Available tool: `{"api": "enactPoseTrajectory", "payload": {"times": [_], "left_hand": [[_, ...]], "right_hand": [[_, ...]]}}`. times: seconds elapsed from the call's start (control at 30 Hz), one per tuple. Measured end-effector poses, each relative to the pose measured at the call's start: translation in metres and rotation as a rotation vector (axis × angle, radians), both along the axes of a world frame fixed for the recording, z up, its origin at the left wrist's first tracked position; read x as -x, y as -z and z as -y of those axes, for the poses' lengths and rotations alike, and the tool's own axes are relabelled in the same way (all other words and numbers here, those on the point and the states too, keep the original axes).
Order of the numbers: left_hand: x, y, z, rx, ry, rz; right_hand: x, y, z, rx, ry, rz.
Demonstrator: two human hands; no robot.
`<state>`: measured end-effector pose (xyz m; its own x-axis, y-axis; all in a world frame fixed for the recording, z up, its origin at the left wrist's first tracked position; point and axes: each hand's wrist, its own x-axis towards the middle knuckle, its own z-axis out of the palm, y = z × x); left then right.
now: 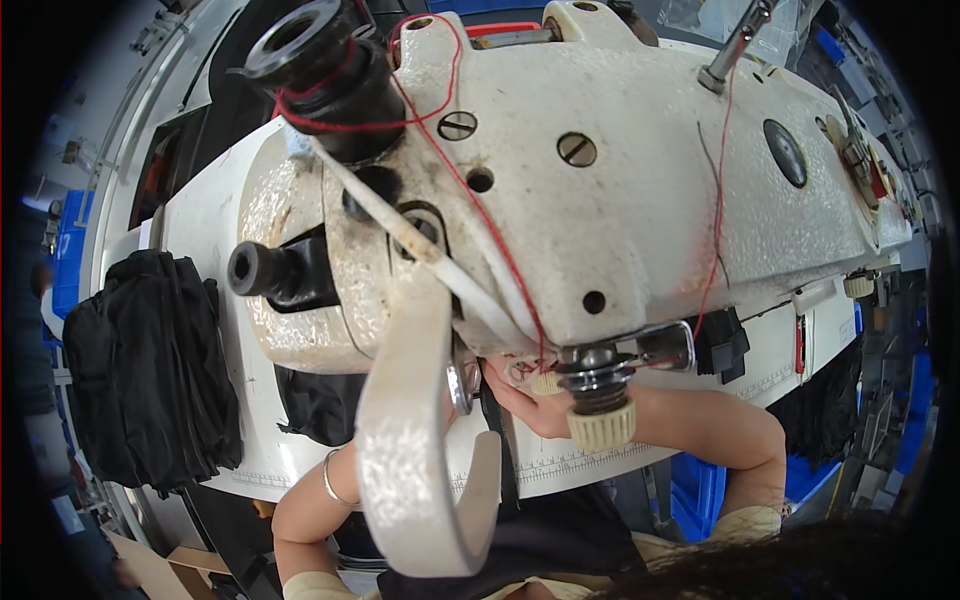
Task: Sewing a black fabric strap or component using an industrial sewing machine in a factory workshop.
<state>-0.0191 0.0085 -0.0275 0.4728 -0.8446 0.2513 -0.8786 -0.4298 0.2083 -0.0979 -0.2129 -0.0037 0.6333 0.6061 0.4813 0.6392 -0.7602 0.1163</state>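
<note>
A large white sewing machine head [640, 180] fills the middle of the view and covers much of my hands. My right hand [535, 405] reaches in under it from the right, beside a narrow black strip [503, 445] that runs over the table edge. Its fingertips disappear beneath the machine, so their grip is unclear. My left forearm [310, 505], with a bangle [333, 478], comes up on the left. A white curved lever [405, 440] hides most of that hand. Red thread [480, 205] passes down the machine front toward the area by my right hand.
A stack of black fabric pieces [150, 370] lies at the left of the white table [260, 440]; another black piece [320, 405] is beside the machine. A ruler scale [570, 462] follows the near edge. Blue bins [697, 490] stand below right.
</note>
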Motion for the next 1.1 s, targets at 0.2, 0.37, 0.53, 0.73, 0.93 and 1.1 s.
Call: {"api": "enactPoseTrajectory", "payload": {"times": [0.2,0.37,0.53,0.73,0.93,1.1], "left_hand": [[0.006,0.000,-0.006,-0.017,-0.107,-0.604],[-0.019,-0.004,-0.002,0.030,0.222,-0.213],[-0.042,-0.007,-0.002,-0.138,0.184,-0.453],[-0.039,-0.009,0.003,-0.156,0.246,-0.150],[-0.034,-0.020,0.016,0.074,0.242,0.066],[-0.031,-0.028,0.017,0.116,0.209,0.003]], "right_hand": [[0.005,-0.002,-0.002,0.025,-0.029,0.000],[0.008,0.005,-0.002,0.087,0.011,-0.130],[-0.003,0.020,-0.007,-0.165,0.136,-0.614],[0.005,0.005,-0.006,-0.077,0.063,-0.324],[-0.001,-0.006,-0.009,-0.071,0.143,-0.105],[0.000,-0.015,-0.009,-0.226,0.155,-0.116]]}}
